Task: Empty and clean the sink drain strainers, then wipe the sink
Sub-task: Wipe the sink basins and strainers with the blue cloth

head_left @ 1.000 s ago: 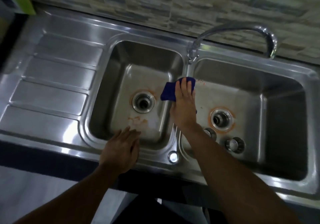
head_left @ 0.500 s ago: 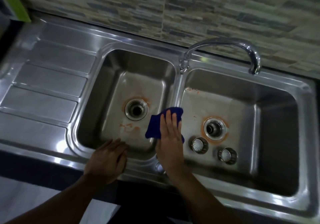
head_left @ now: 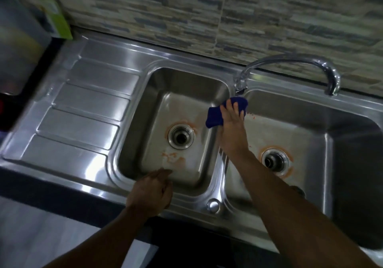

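At the far left of the frame lies the ribbed draining board [head_left: 83,110] of the steel sink. Next comes the left basin [head_left: 157,93], its open drain [head_left: 181,136] ringed with orange stains. The left hand [head_left: 150,193] rests on the basin's near rim at lower centre, fingers [head_left: 163,173] loosely curled together, holding nothing. Right of centre, the right hand [head_left: 232,131] presses a blue cloth [head_left: 215,116] flat onto the divider below the faucet [head_left: 290,62], fingers slightly spread. The right basin [head_left: 342,126] shows its own stained drain [head_left: 274,160].
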`<action>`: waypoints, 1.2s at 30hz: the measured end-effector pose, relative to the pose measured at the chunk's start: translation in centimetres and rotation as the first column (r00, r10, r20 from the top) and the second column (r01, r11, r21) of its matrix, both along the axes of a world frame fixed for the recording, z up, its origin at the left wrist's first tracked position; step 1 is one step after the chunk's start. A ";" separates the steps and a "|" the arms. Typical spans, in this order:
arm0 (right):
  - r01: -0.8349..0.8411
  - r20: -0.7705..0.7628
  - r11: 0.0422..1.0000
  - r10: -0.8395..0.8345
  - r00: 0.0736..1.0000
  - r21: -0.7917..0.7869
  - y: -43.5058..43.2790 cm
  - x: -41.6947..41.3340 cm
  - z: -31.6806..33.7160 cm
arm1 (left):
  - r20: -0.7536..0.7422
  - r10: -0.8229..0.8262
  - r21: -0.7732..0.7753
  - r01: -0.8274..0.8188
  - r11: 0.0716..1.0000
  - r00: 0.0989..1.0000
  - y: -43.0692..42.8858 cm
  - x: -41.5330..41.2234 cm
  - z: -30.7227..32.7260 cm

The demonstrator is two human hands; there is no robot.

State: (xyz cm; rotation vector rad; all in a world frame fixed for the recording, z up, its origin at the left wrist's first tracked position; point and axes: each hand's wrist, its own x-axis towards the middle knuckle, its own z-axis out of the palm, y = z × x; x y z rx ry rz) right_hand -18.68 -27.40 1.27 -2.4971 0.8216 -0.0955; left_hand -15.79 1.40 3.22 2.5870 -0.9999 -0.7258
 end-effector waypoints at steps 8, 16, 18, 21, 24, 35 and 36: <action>0.143 0.010 0.990 -0.143 0.990 0.010 3.5 -1.4 -0.1 | 0.202 -0.159 -0.113 0.184 0.976 0.966 0.5 10.3 -1.4; 0.215 -0.025 0.976 -0.216 0.976 -0.022 1.1 3.7 0.5 | 0.289 -0.150 -0.146 0.199 0.969 0.945 1.3 18.3 -2.4; 0.296 0.123 0.953 -0.301 0.946 0.060 1.2 4.8 1.2 | 0.292 -0.158 -0.156 0.210 0.965 0.943 1.6 18.6 -2.8; 0.418 0.334 0.900 -0.435 0.836 0.124 1.0 7.7 2.5 | 0.294 -0.143 -0.177 0.201 0.964 0.945 1.4 18.8 -3.1; 0.462 0.451 0.852 -0.522 0.724 0.245 1.0 12.5 2.9 | 0.325 -0.134 -0.158 0.193 0.968 0.936 1.4 19.0 -3.3; -0.326 0.131 0.940 0.313 0.941 0.103 6.9 26.3 -1.2 | 0.406 -0.098 -0.219 0.200 0.955 0.909 1.7 19.3 -4.5; -0.314 0.094 0.946 0.307 0.947 0.080 6.0 25.6 -1.5 | 0.409 -0.097 -0.220 0.202 0.954 0.907 1.7 19.4 -4.5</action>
